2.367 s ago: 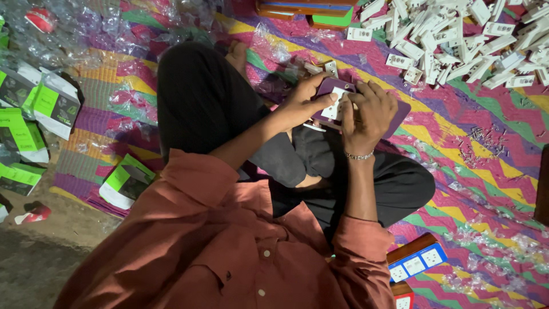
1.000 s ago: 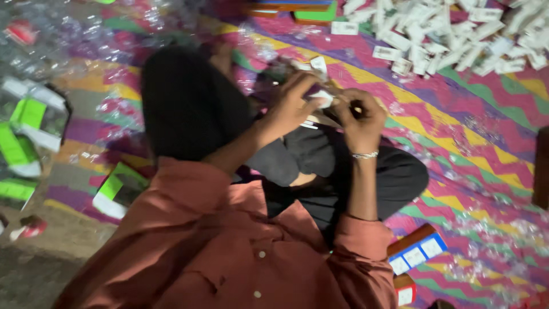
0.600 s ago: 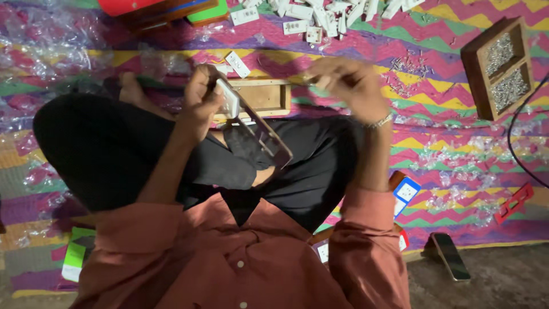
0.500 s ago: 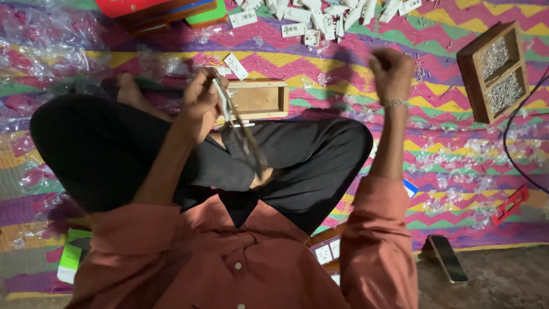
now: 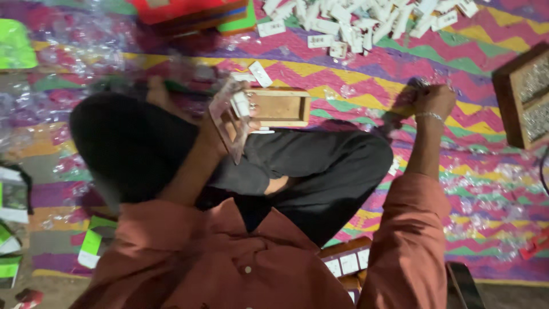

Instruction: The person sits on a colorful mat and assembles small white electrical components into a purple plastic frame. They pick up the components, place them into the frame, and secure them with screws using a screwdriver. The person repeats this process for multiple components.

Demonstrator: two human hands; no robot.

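A clear, flat plastic blister tray (image 5: 229, 123) is gripped upright in the left hand (image 5: 214, 134) above the lap, just left of a small open wooden box (image 5: 278, 107), tilted as if for inspection; beyond the box lies a heap of small white packets (image 5: 354, 23), while the right hand (image 5: 434, 100), well right of it, closes over something unseen on the zigzag woven mat (image 5: 354, 86)

Bare mat (image 5: 457, 143) is left between the small wooden box (image 5: 278, 107) and the tray (image 5: 523, 94) at the right edge, though the right hand (image 5: 433, 100) is lowered there. The far edge is blocked by a white heap (image 5: 366, 20). The near-right strip is littered with clear wrappers (image 5: 492, 200).
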